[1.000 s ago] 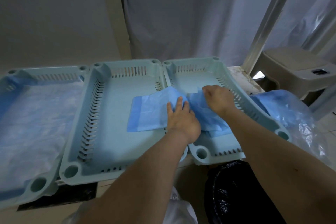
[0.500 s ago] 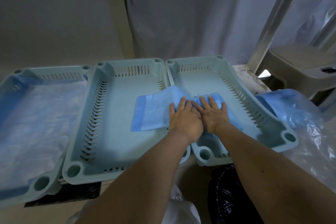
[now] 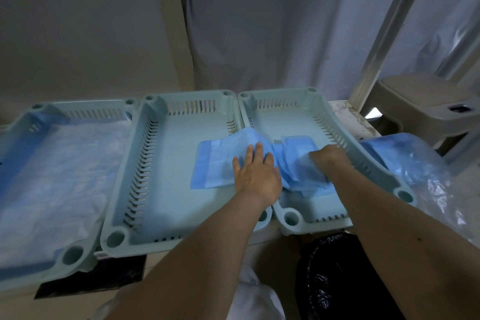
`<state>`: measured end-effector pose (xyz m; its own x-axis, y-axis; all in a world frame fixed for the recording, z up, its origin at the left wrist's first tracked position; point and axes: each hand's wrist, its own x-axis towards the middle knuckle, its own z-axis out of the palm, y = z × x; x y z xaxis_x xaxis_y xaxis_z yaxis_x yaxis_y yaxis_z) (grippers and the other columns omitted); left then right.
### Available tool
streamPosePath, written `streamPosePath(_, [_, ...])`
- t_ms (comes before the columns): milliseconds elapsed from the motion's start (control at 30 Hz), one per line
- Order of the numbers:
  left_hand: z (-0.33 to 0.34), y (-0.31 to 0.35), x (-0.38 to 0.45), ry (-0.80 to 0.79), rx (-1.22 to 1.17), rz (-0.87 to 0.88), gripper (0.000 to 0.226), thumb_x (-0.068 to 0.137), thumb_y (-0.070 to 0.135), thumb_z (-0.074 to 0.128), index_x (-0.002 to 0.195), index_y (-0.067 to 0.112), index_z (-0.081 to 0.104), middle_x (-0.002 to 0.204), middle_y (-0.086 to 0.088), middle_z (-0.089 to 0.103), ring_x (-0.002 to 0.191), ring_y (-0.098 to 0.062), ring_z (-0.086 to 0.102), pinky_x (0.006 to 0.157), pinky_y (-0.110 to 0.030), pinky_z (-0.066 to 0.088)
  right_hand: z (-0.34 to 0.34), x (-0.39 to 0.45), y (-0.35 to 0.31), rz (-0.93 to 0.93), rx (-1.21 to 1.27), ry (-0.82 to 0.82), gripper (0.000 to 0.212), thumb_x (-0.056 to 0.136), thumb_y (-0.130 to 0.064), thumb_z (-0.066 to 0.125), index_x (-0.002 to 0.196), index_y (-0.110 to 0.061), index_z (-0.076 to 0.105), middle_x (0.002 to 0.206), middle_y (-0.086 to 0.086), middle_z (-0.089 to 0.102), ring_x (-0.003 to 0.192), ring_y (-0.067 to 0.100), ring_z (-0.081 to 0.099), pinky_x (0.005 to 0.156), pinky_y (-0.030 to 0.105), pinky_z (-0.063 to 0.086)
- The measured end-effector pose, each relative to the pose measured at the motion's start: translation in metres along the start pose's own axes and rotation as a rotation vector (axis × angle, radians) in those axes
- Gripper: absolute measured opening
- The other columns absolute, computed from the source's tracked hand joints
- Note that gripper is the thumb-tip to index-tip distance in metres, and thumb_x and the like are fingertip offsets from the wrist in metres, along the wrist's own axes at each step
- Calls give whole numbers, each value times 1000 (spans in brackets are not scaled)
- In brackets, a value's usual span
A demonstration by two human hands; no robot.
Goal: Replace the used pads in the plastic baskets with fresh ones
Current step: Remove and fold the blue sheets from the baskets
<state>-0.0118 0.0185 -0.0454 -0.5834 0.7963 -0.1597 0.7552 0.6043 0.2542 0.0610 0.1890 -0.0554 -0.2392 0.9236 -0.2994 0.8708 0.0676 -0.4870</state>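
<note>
No readable text — none at all.

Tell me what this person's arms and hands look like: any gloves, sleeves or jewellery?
Both are bare. The left hand and right hand wear no gloves, and no rings, watch or bracelet show. Both forearms are uncovered to the frame's edge, with no sleeve in sight. The right hand's fingers are mostly hidden.

Folded blue pad point(image 3: 215, 161) draped across mid point(image 3: 124, 179) & right baskets point(image 3: 363, 161).

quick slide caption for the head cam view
Left hand flat on blue pad draped across two baskets; right hand grips its other end.
</note>
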Motion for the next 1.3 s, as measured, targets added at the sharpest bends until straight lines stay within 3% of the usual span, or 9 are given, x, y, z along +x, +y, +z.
streamPosePath(100, [0, 0, -1, -8, 21, -3, 52, 103, 36, 16, 152, 20, 11, 159, 1, -13, 146, -18, -15, 117, -49, -5, -5, 1, -1, 15, 107, -122, 50, 87, -31, 67, 120, 4, 53, 117, 19, 55, 109, 37, 55, 74, 36, 45])
streamPosePath(267, [-1, 1, 0, -27, 63, -9, 54, 103, 38, 15, 153, 19, 7, 159, 1, -15, 146, -19, -17, 117, -50, -6, -4, 6, -7, 21, 374, -264, 45, 76, -23, 79, 104, 7, 60, 115, 23, 61, 101, 38, 61, 89, 53, 49])
streamPosePath(333, [-2, 2, -1, -31, 68, -18, 55, 103, 38, 16, 153, 19, 6, 159, 1, -14, 146, -19, -17, 117, -50, -6, -12, 0, -16, -84, 321, -207, 48, 84, -27, 70, 117, 5, 56, 119, 20, 59, 101, 33, 59, 86, 41, 50])
streamPosePath(433, [-5, 5, -1, -35, 56, -31, 56, 102, 40, 15, 153, 19, 3, 159, 1, -14, 146, -19, -17, 117, -50, -7, -36, -9, -27, -244, 209, -94, 48, 92, -28, 59, 128, 3, 50, 122, 19, 56, 106, 32, 56, 75, 30, 37])
streamPosePath(600, [-11, 16, -2, -49, 4, -28, 58, 102, 43, 12, 153, 22, -2, 159, 3, -13, 146, -17, -14, 117, -50, -6, -82, -13, -23, -368, 84, 35, 25, 90, -28, 61, 99, -6, 57, 90, 13, 55, 85, 27, 54, 59, 27, 33])
streamPosePath(800, [-9, 32, -3, -71, -47, 26, 59, 100, 48, 8, 153, 24, -4, 159, 2, -12, 147, -18, -12, 118, -50, -2, -98, -4, -7, -369, 92, 102, 21, 86, -23, 63, 73, -11, 52, 82, 13, 54, 78, 24, 51, 70, 30, 37])
streamPosePath(900, [-7, 36, 0, -78, -47, 34, 58, 100, 48, 8, 153, 25, -3, 160, 2, -12, 147, -18, -12, 118, -49, -3, -106, 2, 4, -359, 76, 118, 16, 87, -24, 63, 94, -10, 58, 87, 13, 56, 82, 24, 53, 76, 32, 41])
streamPosePath(1133, [1, 31, 7, -52, 44, 12, 59, 100, 49, 8, 152, 25, -5, 159, -1, -14, 146, -20, -16, 117, -50, -7, -115, 13, 17, -331, -76, 204, 29, 88, -26, 58, 109, -7, 59, 103, 16, 61, 103, 34, 58, 76, 31, 37])
streamPosePath(1300, [8, 24, 8, -37, 155, 16, 60, 100, 47, 9, 152, 22, -4, 159, -4, -15, 145, -22, -20, 116, -54, -8, -87, 11, 29, -310, -308, 260, 38, 90, -31, 55, 122, -11, 52, 123, 17, 58, 116, 35, 53, 89, 39, 43])
